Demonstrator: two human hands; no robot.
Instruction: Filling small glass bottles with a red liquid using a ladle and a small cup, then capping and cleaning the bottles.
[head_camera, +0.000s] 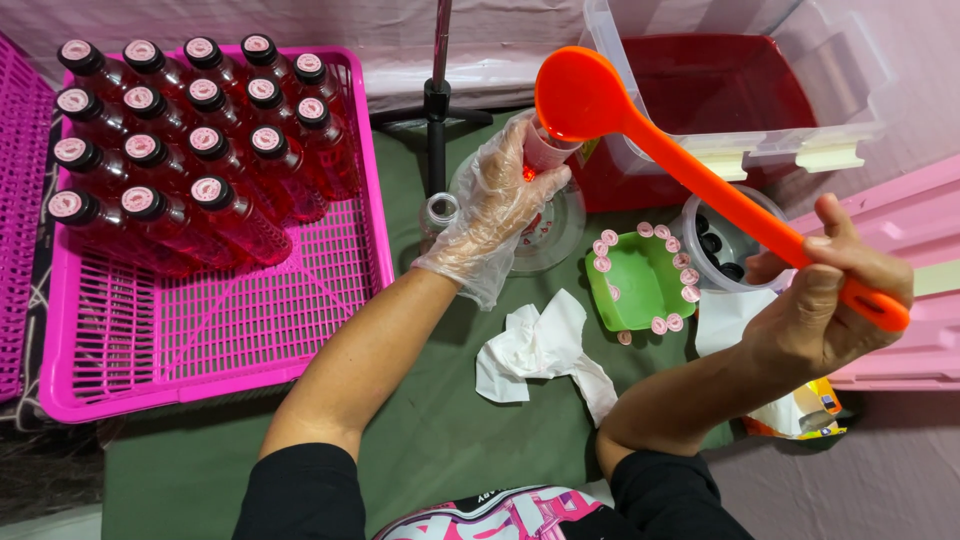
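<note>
Gloved left hand (497, 205) wraps a small bottle (545, 152) — right hand (835, 300) grips the glossy orange ladle (640, 125), its round bowl just above the bottle.

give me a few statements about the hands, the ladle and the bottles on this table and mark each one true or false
1. The left hand wears a clear plastic glove and holds a small bottle. True.
2. The right hand holds a blue ladle. False: the ladle is orange.
3. The capped red bottles lie in a pink basket. True.
4. The green tray holds black caps. False: pink-topped caps sit along its rim.
5. A crumpled white tissue lies on the green mat. True.
</note>
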